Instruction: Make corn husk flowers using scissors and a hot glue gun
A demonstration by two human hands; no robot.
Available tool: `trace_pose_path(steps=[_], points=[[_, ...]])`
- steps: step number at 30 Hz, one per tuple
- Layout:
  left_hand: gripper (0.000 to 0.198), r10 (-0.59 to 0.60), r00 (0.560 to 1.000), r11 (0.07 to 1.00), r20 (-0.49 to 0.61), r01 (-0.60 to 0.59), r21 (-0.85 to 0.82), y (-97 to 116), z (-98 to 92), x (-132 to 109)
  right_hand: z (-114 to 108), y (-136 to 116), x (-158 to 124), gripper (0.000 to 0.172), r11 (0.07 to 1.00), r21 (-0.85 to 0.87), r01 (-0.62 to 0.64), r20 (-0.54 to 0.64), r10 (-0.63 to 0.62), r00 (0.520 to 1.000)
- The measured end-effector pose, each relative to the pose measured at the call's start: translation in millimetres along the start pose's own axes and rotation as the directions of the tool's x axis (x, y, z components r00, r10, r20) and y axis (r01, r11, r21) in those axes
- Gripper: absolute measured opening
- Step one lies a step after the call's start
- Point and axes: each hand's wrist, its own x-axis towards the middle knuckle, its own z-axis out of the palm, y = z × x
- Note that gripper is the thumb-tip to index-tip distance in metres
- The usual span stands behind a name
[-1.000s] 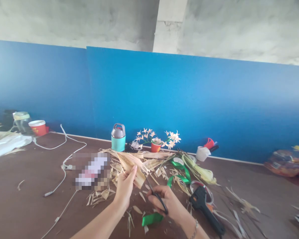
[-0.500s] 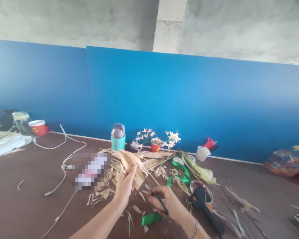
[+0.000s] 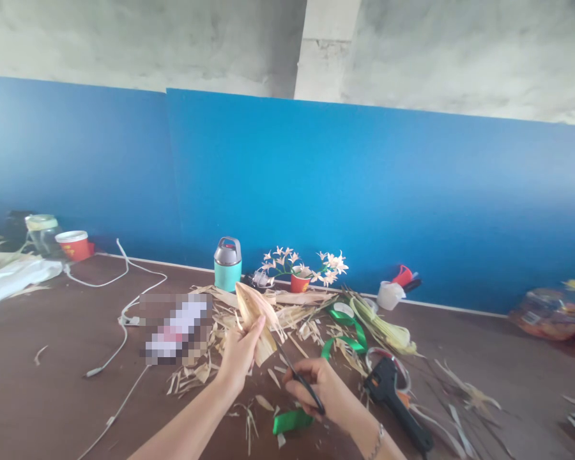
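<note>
My left hand grips a dry, pale tan corn husk between thumb and fingers, its pointed end turned up and away from me. In my right hand is a pair of dark-handled scissors, with the fingers wrapped around the handles. The blades point up and left, and their tips are at the lower right edge of the husk; whether they are parted I cannot tell. Husk scraps lie on the brown table around and beneath both hands. A piece of green ribbon lies just below the scissors.
A black glue gun lies right of my right hand. Behind are a turquoise flask, a red cup with husk flowers, and a bundle of pale green stalks. White cables run along the left, beside a blurred-out object.
The husk in my left hand has shifted slightly up and to the right, and its tip now stands more upright. My right hand with the scissors has hardly moved.
</note>
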Motion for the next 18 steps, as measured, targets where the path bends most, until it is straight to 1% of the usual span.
trace_pose_path(steps=[3, 6, 10, 14, 18], points=[[0.051, 0.02, 0.999, 0.999, 0.041, -0.021, 0.024, -0.6, -0.7, 3.0, -1.5, 1.8, 0.2, 0.027, 1.0, -0.001, -0.013, 0.001, 0.013, 1.0], [0.052, 0.027, 0.998, 0.999, 0.056, -0.029, 0.036, -2.4, -1.3, 5.2, -2.1, 1.5, -0.9, 0.028, 1.0, 0.019, -0.014, 0.016, 0.014, 1.0], [0.053, 0.054, 0.996, 0.998, 0.068, -0.057, 0.039, -2.2, -3.0, 6.4, -1.5, -6.2, -4.8, 0.027, 1.0, 0.006, -0.021, 0.021, 0.021, 1.0], [0.044, 0.057, 0.99, 0.998, 0.131, -0.054, -0.023, 2.4, -5.1, 6.7, -2.0, -12.4, -7.0, 0.024, 0.998, -0.051, -0.046, 0.017, 0.047, 0.999], [0.04, 0.065, 0.98, 0.998, 0.187, -0.063, -0.017, 6.0, -7.8, 7.2, -5.4, -5.7, -4.4, 0.022, 0.999, -0.047, -0.017, 0.06, 0.02, 0.998]])
